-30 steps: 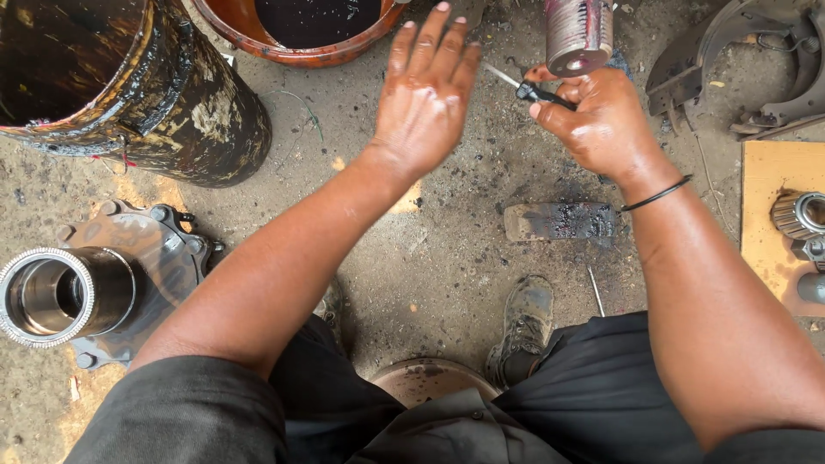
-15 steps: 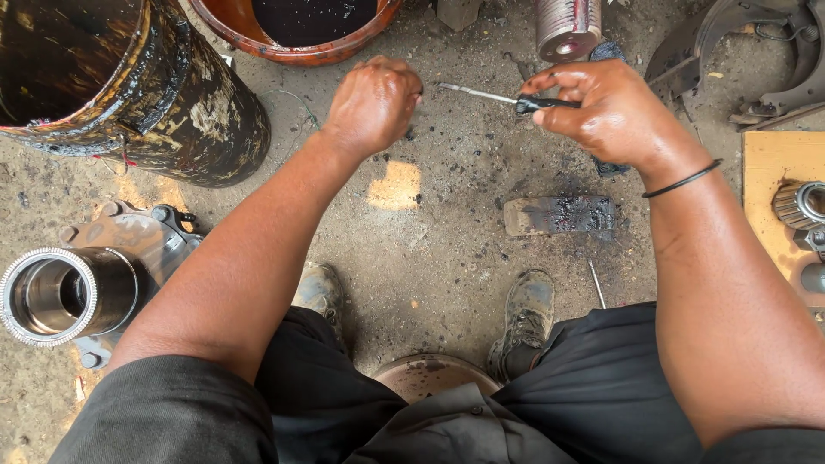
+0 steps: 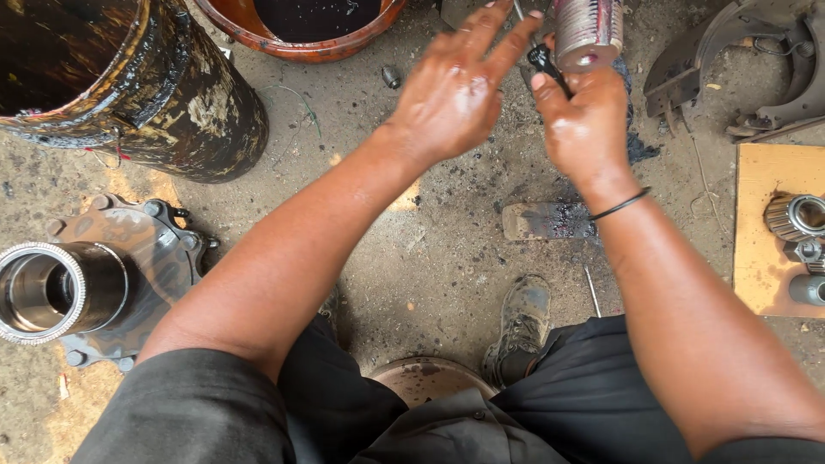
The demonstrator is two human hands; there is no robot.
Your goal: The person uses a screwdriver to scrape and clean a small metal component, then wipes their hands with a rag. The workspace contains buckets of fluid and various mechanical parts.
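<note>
— Blackened steel: which objects are largest?

— An oil-caked drum (image 3: 129,86), cylindrical, upper left; below it a flanged wheel hub (image 3: 77,288) with a bright machined bore, on gritty concrete.

— And the hands?

— Left hand (image 3: 451,94), greasy, fingers spread, two extended toward a ribbed metal cylinder (image 3: 587,33) at the top edge. Right hand (image 3: 584,120), wearing a black wristband (image 3: 620,204), is closed around a thin black-handled tool (image 3: 543,60) just beside that cylinder.

— Smaller items?

— Toothed bearing race (image 3: 795,216) on a plywood board (image 3: 760,258), right.
</note>
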